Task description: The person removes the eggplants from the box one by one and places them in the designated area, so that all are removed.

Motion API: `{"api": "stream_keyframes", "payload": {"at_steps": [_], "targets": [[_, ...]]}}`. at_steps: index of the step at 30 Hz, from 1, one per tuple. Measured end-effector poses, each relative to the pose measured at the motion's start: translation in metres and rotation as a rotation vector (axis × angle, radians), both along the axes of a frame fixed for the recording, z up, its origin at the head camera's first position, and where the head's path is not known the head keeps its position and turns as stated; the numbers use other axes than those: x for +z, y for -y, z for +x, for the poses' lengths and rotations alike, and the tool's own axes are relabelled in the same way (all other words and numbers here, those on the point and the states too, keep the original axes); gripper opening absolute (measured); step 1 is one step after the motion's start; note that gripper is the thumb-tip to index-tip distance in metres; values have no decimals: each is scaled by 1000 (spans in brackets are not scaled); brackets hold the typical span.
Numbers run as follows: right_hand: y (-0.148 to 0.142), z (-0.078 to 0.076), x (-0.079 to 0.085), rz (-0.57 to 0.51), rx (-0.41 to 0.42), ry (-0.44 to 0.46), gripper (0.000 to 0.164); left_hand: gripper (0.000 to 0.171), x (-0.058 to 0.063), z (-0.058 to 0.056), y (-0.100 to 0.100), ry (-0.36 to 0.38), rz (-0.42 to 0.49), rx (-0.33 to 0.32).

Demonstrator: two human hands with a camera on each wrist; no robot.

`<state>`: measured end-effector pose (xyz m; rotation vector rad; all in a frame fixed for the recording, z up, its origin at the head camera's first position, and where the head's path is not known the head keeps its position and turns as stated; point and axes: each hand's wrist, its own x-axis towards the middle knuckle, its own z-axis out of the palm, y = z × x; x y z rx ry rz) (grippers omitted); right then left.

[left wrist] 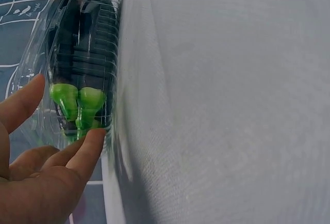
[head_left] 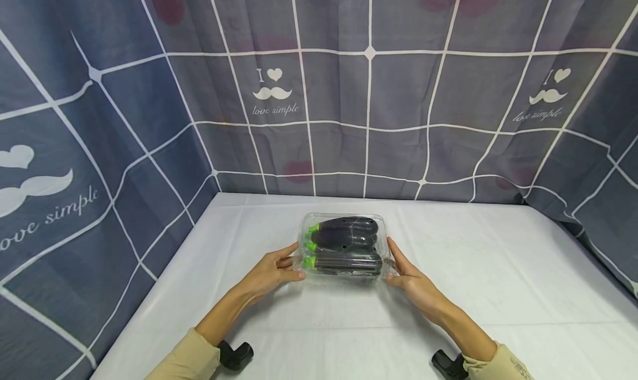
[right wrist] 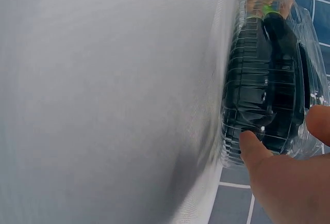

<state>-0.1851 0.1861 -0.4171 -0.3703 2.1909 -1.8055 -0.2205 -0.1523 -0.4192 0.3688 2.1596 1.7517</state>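
Head view: a clear plastic clamshell (head_left: pixel 302 236) of eggplants (head_left: pixel 345 239), on or just above the white counter (head_left: pixel 498 269); the left hand (head_left: pixel 271 275) grips it at eight o'clock, the right hand (head_left: pixel 413 288) at four. Left wrist: green caps (left wrist: pixel 92 100) towards twelve from the fingertips (left wrist: pixel 95 139). Right wrist: a fingertip (right wrist: pixel 248 139) touches its ribbed side near seven.

i count one clear clamshell box (head_left: pixel 344 215) mid-frame and at least four eggplants (head_left: pixel 349 237) in it, overlapping. two hands (head_left: pixel 271 272), one left of centre, one right. two tan sleeves (head_left: pixel 185 359) and two black wrist devices (head_left: pixel 236 356) along the bottom. one white tablecloth (head_left: pixel 488 258). three mustache prints (head_left: pixel 272 93): far left, upper middle, upper right; three hearts (head_left: pixel 274 74) above them.
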Motion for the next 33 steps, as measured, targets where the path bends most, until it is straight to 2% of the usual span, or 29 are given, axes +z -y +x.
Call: {"api": "stream_keyframes", "payload": {"at_steps": [15, 21, 28, 33], "targets": [[-2, -1, -4, -18, -11, -18, 80, 84, 4, -2, 3, 15, -27, -25], [-1, 0, -5, -11, -20, -3, 79, 82, 3, -2, 3, 16, -37, -4], [2, -1, -9, 53, -38, -109, 75, 82, 4, -3, 2, 25, -38, -10], [8, -1, -6, 57, -86, -126, 72, 84, 4, -4, 2, 22, -44, -9]]}}
